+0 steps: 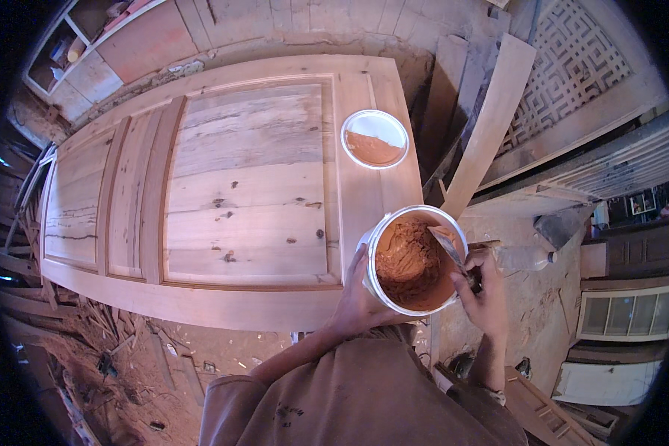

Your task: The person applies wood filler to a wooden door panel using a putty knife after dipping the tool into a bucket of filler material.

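Observation:
A white bucket (381, 223) of thick orange-brown wood filler (406, 256) is held close to my body, by the near right corner of a panelled wooden door (253, 306). My left hand (355, 297) is wrapped round the bucket's left side. In my right hand (486, 292) is a putty knife (447, 244), its blade inside the bucket against the right inner wall, smeared with filler. My right fingers close round its handle, which they partly hide. On the door's right rail lies a round white lid (395, 125) with filler on part of it.
Wooden boards (498, 111) lean beyond the door's right end, near a lattice panel (576, 59). A clear plastic bottle (524, 258) is to the right of my right hand. Scrap wood and shavings (137, 357) litter the ground at left. Framed panels (630, 312) stand at far right.

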Demonstrator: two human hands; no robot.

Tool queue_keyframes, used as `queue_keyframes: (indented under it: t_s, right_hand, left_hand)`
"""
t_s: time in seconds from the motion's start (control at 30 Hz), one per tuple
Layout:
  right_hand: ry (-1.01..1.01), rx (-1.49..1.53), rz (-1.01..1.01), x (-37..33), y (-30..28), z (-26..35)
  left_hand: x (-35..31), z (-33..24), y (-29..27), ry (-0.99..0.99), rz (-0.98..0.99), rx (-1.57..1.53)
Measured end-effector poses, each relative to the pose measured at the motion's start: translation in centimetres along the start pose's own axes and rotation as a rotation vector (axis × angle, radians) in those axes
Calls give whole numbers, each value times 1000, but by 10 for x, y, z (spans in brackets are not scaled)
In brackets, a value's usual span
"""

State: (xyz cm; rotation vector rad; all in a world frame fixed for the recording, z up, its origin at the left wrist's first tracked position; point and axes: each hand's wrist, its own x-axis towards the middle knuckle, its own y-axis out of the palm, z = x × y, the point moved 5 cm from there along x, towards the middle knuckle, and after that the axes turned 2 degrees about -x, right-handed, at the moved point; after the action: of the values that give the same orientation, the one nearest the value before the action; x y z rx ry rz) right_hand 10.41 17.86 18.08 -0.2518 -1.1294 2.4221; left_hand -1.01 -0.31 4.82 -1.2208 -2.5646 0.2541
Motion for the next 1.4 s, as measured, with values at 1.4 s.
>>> queue_keyframes:
  t_s: [1.4]
  right_hand:
    - [268, 2375, -112, -69, 112, 9]
  left_hand:
    - [-244, 181, -420, -331, -979, -183]
